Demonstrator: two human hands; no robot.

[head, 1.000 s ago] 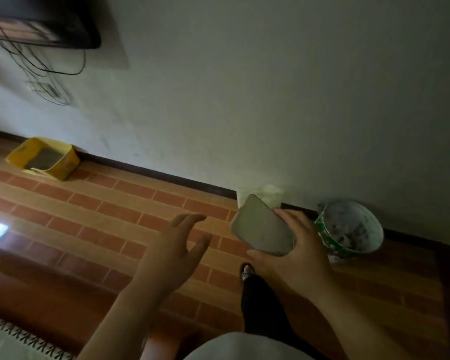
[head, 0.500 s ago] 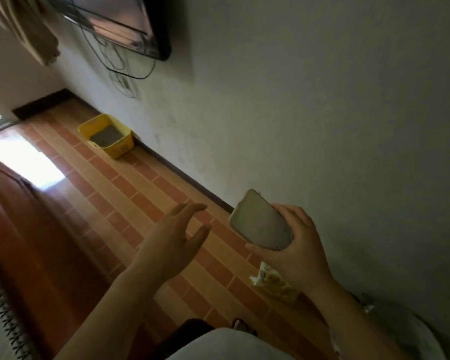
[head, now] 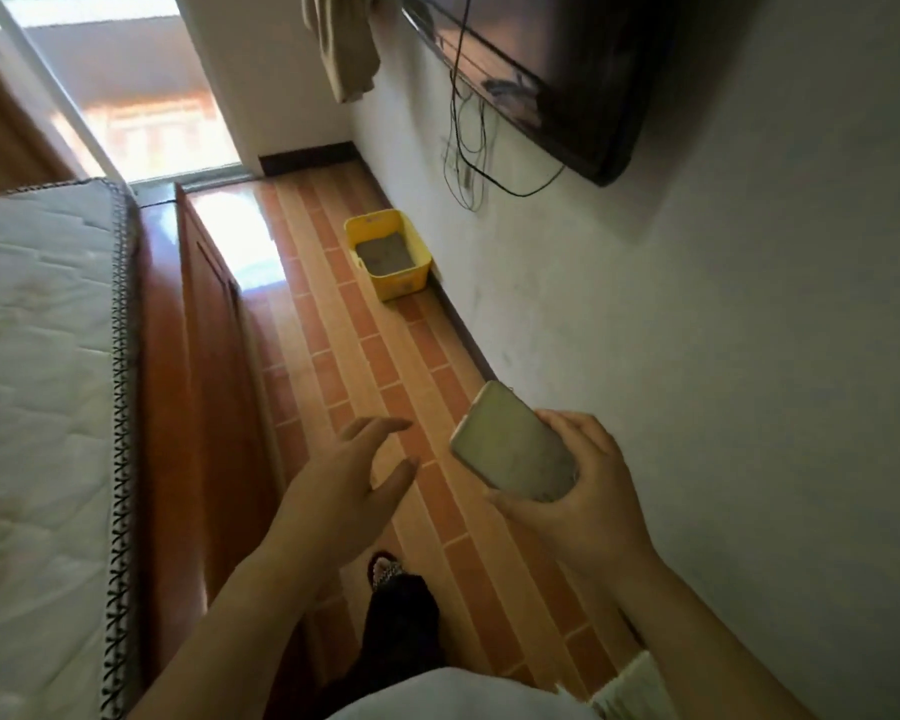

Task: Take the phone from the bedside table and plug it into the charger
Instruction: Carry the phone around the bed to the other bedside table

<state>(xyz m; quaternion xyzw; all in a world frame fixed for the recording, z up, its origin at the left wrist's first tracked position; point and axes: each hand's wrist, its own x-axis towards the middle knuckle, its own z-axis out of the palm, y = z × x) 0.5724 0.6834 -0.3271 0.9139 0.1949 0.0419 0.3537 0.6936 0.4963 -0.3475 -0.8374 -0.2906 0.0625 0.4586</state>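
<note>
In the right hand (head: 588, 491), the phone (head: 513, 444) slants up-left.

A single head-worn camera looked forward and steeply down from standing height, its wide lens bending the room's lines. The left hand (head: 341, 485) and right hand (head: 583, 491) sat close below the lens, near frame centre. The tiled floor (head: 385, 366) ran away toward 12 o'clock to a bright doorway (head: 141, 96). The wall (head: 723, 330) filled the 3 o'clock side, with a mounted screen (head: 557, 70) at 1 o'clock, and the mattress (head: 32, 381) filled the 9 o'clock side. With only one view, no overlap existed.
</note>
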